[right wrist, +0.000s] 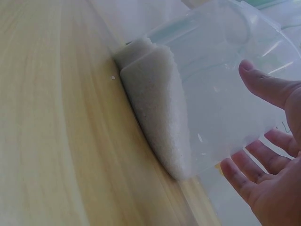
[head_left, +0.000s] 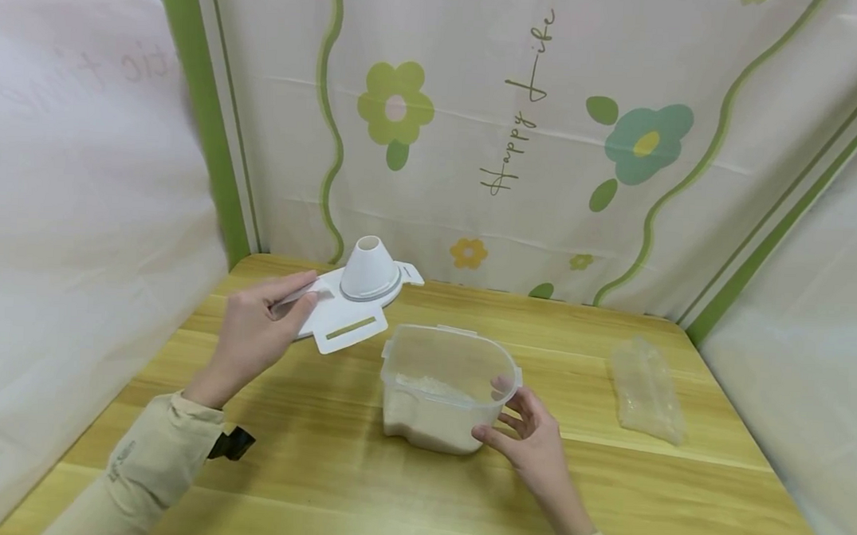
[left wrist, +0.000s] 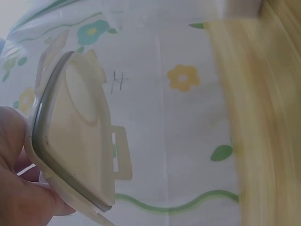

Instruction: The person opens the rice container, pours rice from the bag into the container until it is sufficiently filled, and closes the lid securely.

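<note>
My left hand (head_left: 253, 328) pinches the edge of a white lid (head_left: 331, 309) between thumb and fingers, holding it raised above the table. The lid has a cone-shaped spout on top and slotted side flaps; its grey seal (left wrist: 40, 136) and underside show in the left wrist view. A clear plastic container (head_left: 449, 364), lidless, stands on the table. White rice (right wrist: 155, 103) covers its bottom, heaped unevenly. At the container's right end is my right hand (head_left: 532, 440), fingers spread and thumb apart, right at the wall.
A crumpled clear plastic bag (head_left: 647, 389) lies on the right of the wooden table (head_left: 304, 485). Behind the table hangs a flowered curtain (head_left: 474, 54), with pale cloth along both sides. One loose grain (right wrist: 113, 77) lies near the container's base.
</note>
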Demonstrator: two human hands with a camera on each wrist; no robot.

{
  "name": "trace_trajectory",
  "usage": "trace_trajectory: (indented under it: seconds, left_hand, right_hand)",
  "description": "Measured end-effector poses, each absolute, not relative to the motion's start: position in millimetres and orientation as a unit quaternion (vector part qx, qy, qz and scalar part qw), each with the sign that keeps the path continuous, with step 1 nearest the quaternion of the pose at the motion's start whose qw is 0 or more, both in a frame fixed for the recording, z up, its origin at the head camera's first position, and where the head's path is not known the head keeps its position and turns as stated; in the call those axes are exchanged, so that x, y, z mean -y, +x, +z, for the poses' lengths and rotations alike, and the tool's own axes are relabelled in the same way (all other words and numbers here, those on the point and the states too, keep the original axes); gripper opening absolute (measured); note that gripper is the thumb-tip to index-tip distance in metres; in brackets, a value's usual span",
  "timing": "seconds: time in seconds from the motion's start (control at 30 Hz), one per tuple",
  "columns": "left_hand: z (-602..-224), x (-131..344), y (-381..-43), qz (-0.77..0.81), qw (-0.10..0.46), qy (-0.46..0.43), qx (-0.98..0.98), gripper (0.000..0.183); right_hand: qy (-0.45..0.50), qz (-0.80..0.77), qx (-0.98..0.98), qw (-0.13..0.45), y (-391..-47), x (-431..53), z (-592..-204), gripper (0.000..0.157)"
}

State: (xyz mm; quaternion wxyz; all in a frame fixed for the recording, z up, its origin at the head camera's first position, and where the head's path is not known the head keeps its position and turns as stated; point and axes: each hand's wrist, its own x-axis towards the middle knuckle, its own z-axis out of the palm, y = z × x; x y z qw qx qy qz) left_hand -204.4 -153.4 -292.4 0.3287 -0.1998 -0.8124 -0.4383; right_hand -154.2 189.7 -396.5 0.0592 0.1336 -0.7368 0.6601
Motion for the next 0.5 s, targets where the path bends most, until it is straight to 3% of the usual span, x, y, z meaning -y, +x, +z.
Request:
trace_trajectory:
  seconds: [0.23,0.5]
  left_hand:
    - [-287.6,136.5,-205.5,-0.471,0.334,-0.254,0.776,0.027]
    - [-299.3,117.2,-219.4,-0.494,0.301,-0.305,0.757,0.028]
  right_hand:
    - [0.132,0.666,0.732,0.056,-155.6,-190.7,-399.1,0.069]
    - [0.141,0.663,0.733,0.059,-164.8,-197.2,-417.9,0.07]
